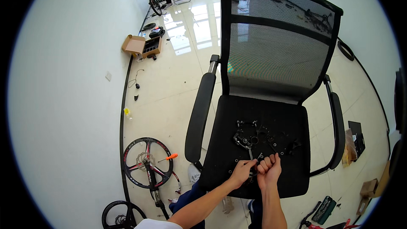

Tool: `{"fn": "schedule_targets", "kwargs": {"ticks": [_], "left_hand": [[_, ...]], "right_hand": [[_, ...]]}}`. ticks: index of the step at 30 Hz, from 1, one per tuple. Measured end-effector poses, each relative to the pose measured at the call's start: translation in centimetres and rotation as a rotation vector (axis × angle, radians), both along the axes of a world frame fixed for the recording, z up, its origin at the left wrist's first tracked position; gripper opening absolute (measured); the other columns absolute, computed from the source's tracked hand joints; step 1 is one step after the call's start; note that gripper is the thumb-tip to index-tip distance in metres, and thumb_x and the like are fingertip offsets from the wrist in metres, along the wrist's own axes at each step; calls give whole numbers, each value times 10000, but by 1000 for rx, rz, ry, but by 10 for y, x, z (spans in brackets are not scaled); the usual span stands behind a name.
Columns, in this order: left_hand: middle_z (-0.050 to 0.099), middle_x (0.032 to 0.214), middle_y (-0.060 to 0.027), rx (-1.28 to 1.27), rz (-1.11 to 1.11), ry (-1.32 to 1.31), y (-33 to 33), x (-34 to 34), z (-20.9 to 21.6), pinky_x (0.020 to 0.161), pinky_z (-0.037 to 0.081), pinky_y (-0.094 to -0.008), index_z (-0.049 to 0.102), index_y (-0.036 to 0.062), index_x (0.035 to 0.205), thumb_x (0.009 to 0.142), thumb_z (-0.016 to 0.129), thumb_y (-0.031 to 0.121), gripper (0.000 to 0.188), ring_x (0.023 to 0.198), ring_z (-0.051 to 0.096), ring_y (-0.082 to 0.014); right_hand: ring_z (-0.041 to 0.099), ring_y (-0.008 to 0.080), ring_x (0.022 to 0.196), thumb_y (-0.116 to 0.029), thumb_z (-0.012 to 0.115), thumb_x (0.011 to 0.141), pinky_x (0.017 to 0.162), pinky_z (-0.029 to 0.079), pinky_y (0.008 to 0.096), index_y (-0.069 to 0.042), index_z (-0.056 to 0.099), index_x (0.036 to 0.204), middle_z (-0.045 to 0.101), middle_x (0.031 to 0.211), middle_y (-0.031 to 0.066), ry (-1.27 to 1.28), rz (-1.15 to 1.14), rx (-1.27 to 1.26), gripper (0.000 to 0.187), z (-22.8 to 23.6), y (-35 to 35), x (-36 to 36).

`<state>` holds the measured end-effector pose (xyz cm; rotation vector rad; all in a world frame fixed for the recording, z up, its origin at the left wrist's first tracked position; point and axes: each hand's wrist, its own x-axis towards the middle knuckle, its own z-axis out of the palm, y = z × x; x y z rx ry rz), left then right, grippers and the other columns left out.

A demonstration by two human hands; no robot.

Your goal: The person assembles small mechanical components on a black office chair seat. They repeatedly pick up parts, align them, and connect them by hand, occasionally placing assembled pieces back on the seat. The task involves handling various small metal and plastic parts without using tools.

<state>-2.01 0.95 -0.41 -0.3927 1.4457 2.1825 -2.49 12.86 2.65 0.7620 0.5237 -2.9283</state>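
Note:
A black chair seat (263, 110) in front of me bears loose bicycle parts. My left hand (242, 173) is closed in a pinch over its front part, by the lower end of a silver metal arm. That arm runs up to a black and silver mechanism (242, 141). Close beside it on the right, my right hand (269, 170) has its fingers curled in, near a thin dark rod (271, 146). A small silver piece (260, 156) shows between the hands. What either hand grips is hidden by the fingers. Several small rings and a dark bracket (293, 145) lie around.
Armrests (200, 116) flank the seat, and a mesh backrest (277, 55) rises behind it. On the left floor lie a spoked wheel (148, 162), an orange-handled screwdriver (171, 156) and an opened cardboard box (151, 46). A green case (324, 210) is at lower right. Far off, a person sits near a bicycle (155, 4).

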Motion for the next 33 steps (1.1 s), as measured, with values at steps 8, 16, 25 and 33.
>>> {"fn": "schedule_targets", "kwargs": {"ticks": [8,16,25,33], "left_hand": [[549,670,56,-244,-2,257,6,3,-14,563,367,-245,655,16,751,1024,522,283,404,660,439,-28],[588,652,-6,-414,24,368,11,3,-2,605,403,-285,577,-58,720,1008,530,222,405,669,468,-50],[602,659,-41,-443,-17,429,-7,-3,28,626,413,-273,607,-63,778,947,595,214,325,654,503,-81],[630,762,-69,-387,-75,450,-29,-8,26,683,457,-274,634,-28,887,864,643,154,184,715,559,-115]], "right_hand": [[135,70,429,-332,457,1029,386,98,258,-173,363,722,180,549,-59,-83,146,147,359,-1,10,-10],[157,69,425,-315,487,1025,384,106,258,-185,343,692,189,546,-63,-86,224,180,385,3,19,-11],[148,62,453,-271,454,1034,397,121,245,-166,350,700,190,573,-62,38,218,-117,365,1,17,-13],[189,69,464,-275,445,1032,403,163,233,-139,368,705,233,577,-54,-54,241,-110,363,-11,13,-17]]}}
